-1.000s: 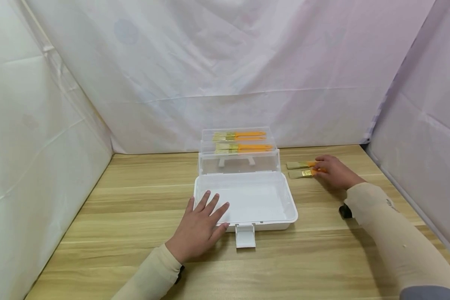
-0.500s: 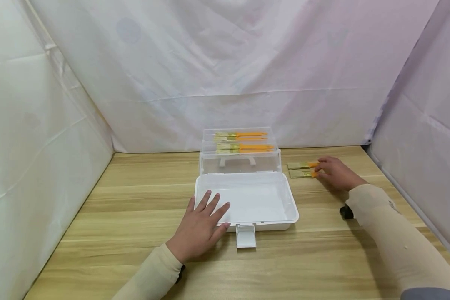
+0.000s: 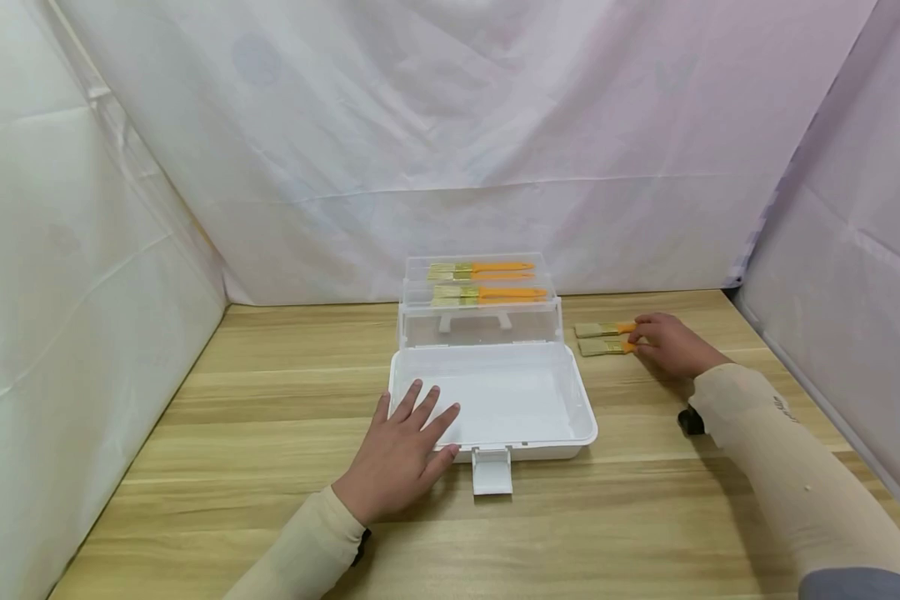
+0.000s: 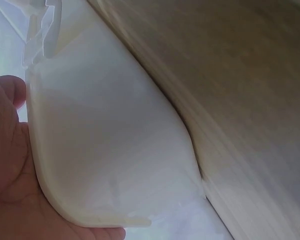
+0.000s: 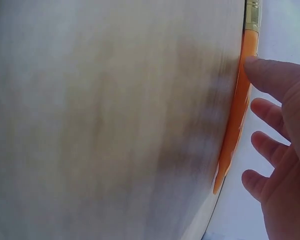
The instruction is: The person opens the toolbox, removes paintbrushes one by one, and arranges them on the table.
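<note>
In the head view my left hand (image 3: 397, 454) lies spread over the front left corner of an open white plastic box (image 3: 517, 451). The left wrist view shows its palm and thumb against the rim of the box (image 4: 110, 135). To the right of the box two flat paintbrushes lie side by side, the far paintbrush (image 3: 596, 330) and the near paintbrush (image 3: 600, 347). My right hand (image 3: 671, 342) is over their orange handles. In the right wrist view its thumb touches an orange paintbrush handle (image 5: 239, 95), while the other visible fingers hang loosely bent off it.
The clear lid (image 3: 480, 327) stands raised at the back, with several orange-handled paintbrushes (image 3: 506, 294) showing in it. A white latch (image 3: 491, 472) hangs at the front of the box. White fabric (image 3: 435, 125) walls in the wooden table (image 3: 285, 383) behind and at both sides.
The near paintbrush has turned slightly and lies flatter, a little nearer the far paintbrush. My left hand has stayed in place on the box.
</note>
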Demonstrator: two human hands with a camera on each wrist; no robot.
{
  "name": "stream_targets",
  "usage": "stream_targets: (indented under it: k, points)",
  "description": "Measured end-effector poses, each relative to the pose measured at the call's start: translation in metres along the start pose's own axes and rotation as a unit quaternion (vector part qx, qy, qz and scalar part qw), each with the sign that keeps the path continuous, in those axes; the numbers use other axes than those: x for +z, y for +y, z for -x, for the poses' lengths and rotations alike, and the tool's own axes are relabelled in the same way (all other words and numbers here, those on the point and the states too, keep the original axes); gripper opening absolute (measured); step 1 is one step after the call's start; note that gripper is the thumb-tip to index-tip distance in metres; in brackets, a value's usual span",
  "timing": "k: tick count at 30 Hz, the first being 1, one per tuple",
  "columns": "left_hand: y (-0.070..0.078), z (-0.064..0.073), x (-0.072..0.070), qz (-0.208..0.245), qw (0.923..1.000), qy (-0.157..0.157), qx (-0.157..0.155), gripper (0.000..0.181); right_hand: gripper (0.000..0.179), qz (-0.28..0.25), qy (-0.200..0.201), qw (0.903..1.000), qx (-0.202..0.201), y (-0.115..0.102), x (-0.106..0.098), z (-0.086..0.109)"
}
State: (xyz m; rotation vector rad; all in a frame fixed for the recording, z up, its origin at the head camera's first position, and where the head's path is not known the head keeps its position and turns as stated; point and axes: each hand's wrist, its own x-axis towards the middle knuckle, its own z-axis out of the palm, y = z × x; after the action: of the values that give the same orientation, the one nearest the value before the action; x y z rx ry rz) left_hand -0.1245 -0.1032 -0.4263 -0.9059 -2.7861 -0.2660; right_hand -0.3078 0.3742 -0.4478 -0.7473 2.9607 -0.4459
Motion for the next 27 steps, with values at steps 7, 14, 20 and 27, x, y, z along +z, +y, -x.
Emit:
stream_targets:
  k: [7, 14, 20, 27]
  points:
    - [0.0, 0.0, 0.001, 0.005, 0.9999, -0.009, -0.005, 0.052, 0.015, 0.011, 0.021, 0.9993, -0.03, -0.026, -0.021, -0.004]
    - [0.0, 0.0, 0.001, 0.005, 0.9999, -0.014, -0.008, 0.053, 0.021, -0.005, 0.063, 0.997, -0.044, -0.078, -0.058, -0.023]
    - [0.0, 0.0, 0.0, 0.007, 0.9998, -0.016, -0.008, 0.053, 0.019, -0.012, 0.086, 0.994, -0.067, -0.116, -0.074, -0.044]
    - [0.001, 0.001, -0.001, 0.009, 0.9998, -0.013, -0.009, 0.052, 0.021, -0.031, 0.096, 0.9886, -0.112, -0.151, -0.08, -0.068]
